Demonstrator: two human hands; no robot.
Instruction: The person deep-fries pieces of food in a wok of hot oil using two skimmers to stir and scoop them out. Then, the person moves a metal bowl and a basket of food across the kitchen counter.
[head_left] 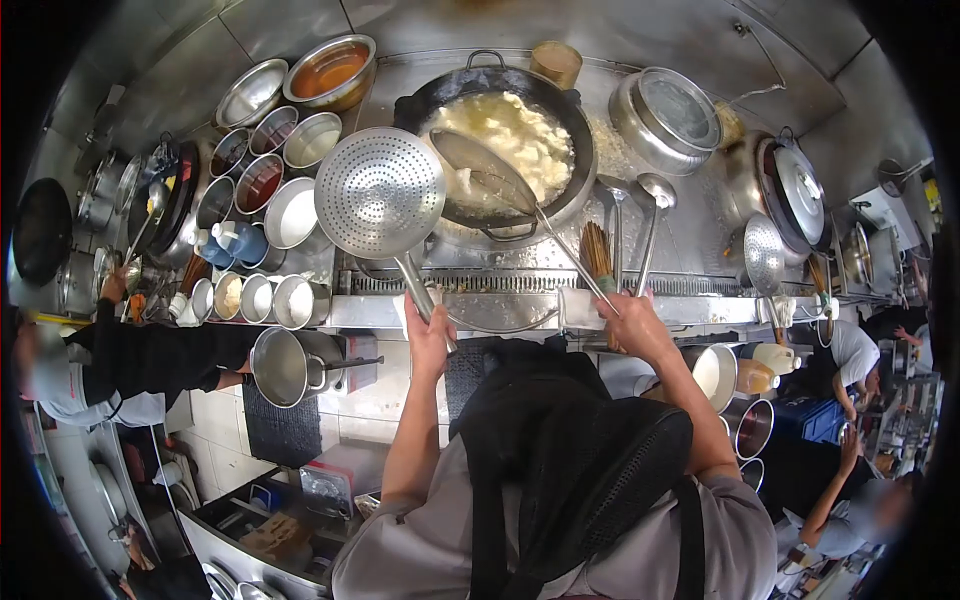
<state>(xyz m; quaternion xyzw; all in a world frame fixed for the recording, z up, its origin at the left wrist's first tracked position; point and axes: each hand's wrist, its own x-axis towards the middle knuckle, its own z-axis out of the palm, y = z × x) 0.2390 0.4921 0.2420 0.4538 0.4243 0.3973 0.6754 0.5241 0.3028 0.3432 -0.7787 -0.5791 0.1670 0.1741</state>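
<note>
My left hand [428, 335] is wrapped round the handle of a perforated strainer [380, 190], whose round, apparently empty bowl is raised just left of the wok. My right hand [636, 326] grips the thin handle of a long-handled skimmer [485, 168]. Its wide oval head is tilted over the wok, its lower part among the food. The black wok [583, 150] holds bubbling oil and pale, battered-looking pieces [535, 150]. Right of the wok, near my right hand, a bamboo brush [597, 250], a spatula [617, 225] and a ladle [650, 230] lean on the stove edge.
Left of the wok stand several metal containers [292, 212] of sauces and seasonings, and a bowl of orange liquid [330, 72]. A lidded pot [665, 120] sits at the back right. A metal pot [285, 367] is low at left. Co-workers [95, 360] stand on both sides.
</note>
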